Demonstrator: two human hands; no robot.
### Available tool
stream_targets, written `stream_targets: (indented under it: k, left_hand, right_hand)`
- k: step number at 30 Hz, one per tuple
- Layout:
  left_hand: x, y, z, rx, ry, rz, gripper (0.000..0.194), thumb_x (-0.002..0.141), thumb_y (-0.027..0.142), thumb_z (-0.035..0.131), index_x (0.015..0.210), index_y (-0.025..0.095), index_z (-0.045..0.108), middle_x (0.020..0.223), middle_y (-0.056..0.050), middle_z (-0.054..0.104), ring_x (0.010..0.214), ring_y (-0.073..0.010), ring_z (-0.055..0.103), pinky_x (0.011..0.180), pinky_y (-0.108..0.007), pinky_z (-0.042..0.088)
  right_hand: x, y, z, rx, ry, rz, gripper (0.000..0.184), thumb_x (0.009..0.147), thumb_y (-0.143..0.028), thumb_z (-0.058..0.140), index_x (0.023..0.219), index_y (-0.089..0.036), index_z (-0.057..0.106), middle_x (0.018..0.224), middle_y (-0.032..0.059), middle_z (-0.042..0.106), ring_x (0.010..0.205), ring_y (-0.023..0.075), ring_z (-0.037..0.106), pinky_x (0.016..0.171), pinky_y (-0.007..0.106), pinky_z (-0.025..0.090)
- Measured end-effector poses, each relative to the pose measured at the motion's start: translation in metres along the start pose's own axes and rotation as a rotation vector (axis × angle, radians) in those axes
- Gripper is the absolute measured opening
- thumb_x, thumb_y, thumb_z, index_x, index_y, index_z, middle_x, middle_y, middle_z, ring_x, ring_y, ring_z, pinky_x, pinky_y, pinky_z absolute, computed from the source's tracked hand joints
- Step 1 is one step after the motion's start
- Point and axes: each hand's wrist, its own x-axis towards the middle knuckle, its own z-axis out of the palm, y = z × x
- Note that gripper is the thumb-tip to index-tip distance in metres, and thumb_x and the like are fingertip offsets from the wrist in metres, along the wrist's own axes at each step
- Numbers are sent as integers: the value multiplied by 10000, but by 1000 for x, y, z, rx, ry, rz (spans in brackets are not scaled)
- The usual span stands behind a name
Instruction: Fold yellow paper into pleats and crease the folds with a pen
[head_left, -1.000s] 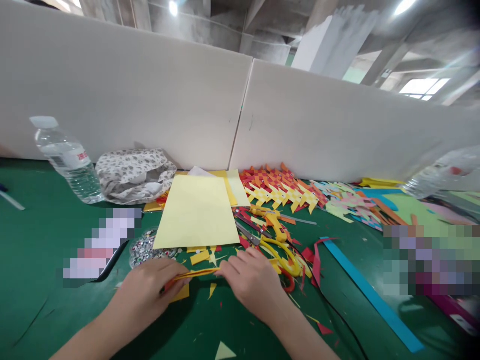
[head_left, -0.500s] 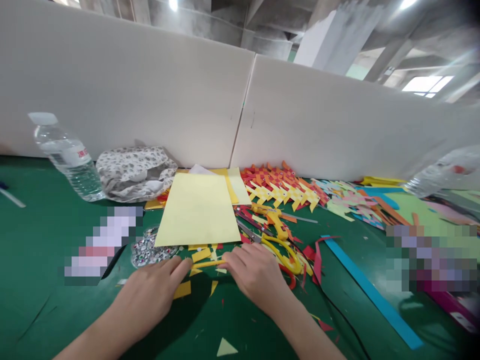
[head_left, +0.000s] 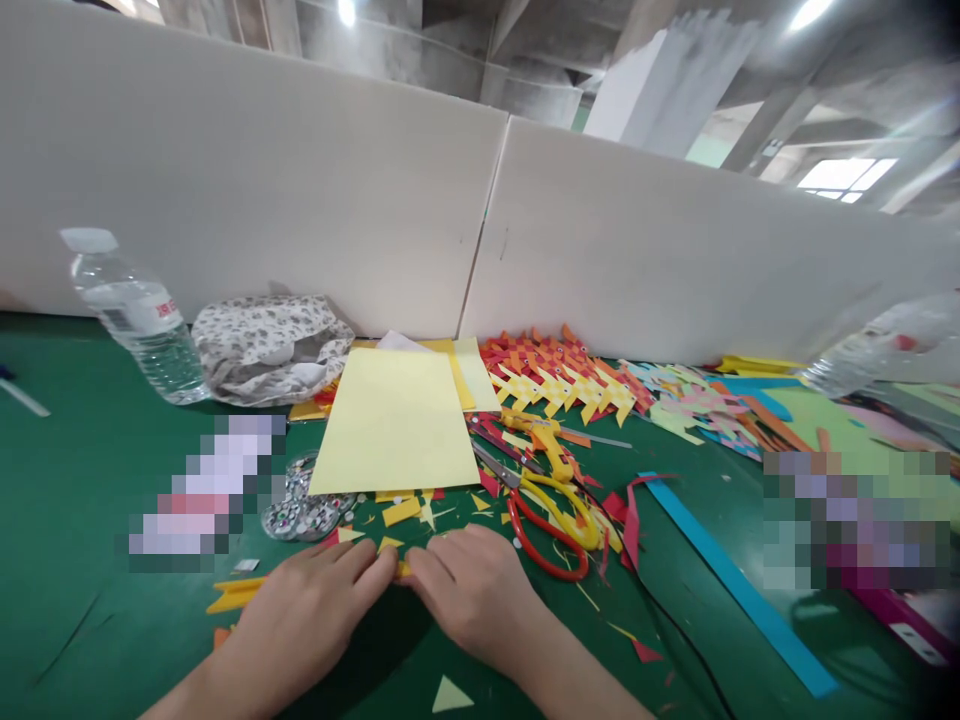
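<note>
My left hand (head_left: 319, 600) is closed on a folded yellow paper strip (head_left: 237, 594); one end sticks out to the left of the hand. Close beside it, my right hand (head_left: 469, 585) pinches the strip, and a short yellow-orange bit shows between the fingertips. Most of the strip is hidden under the hands. Orange paper peeks out below the left hand. Red-handled scissors (head_left: 541, 545) and yellow-handled scissors (head_left: 574, 520) lie right of my right hand. A pale yellow sheet (head_left: 397, 420) lies beyond both hands, with small paper scraps (head_left: 401, 511) in front of it.
A bag of shiny gems (head_left: 304, 510) and a water bottle (head_left: 139, 315) stand left, near a patterned cloth (head_left: 270, 345). Beyond the scissors are a yellow glue gun (head_left: 551, 440) and woven paper fish (head_left: 562, 375). A blue strip (head_left: 739, 585) and black cord (head_left: 675, 625) lie right.
Both hands have come closer together and nearer to me. The strip stretched between them is now mostly covered, and its folded end shows left of my left hand. The red scissor handle is uncovered.
</note>
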Motion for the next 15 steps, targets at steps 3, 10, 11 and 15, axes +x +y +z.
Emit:
stream_targets:
  k: [3, 10, 11, 15]
  left_hand:
    - [1, -4, -3, 48, 28, -16, 355, 732, -7, 377, 968, 198, 545, 739, -16, 670, 600, -177, 654, 516, -254, 457]
    - [-3, -31, 0, 100, 179, -82, 344, 812, 33, 333, 1037, 182, 546, 886, -68, 716, 748, -209, 685, 620, -296, 494]
    - [-4, -34, 1, 121, 178, -81, 364, 793, 17, 333, 1028, 186, 553, 889, -65, 720, 731, -210, 686, 608, -297, 492]
    - [-7, -36, 2, 176, 169, -69, 387, 761, -10, 319, 977, 191, 570, 768, -36, 722, 518, -183, 640, 479, -279, 439]
  right_hand:
    - [4, 6, -8, 13, 6, 33, 277, 980, -332, 388, 865, -158, 571, 633, -2, 548, 563, 145, 446, 541, 299, 234]
    - [-7, 45, -22, -100, 131, 104, 252, 957, -217, 447, 760, -165, 596, 565, -14, 526, 549, 134, 423, 566, 278, 281]
    - [-9, 50, -23, -124, 109, 118, 254, 951, -225, 458, 746, -165, 596, 573, -7, 537, 570, 139, 436, 584, 275, 303]
    - [-8, 54, -22, -238, 38, 165, 223, 937, -183, 451, 771, -158, 599, 647, 20, 588, 724, 172, 516, 851, 360, 369]
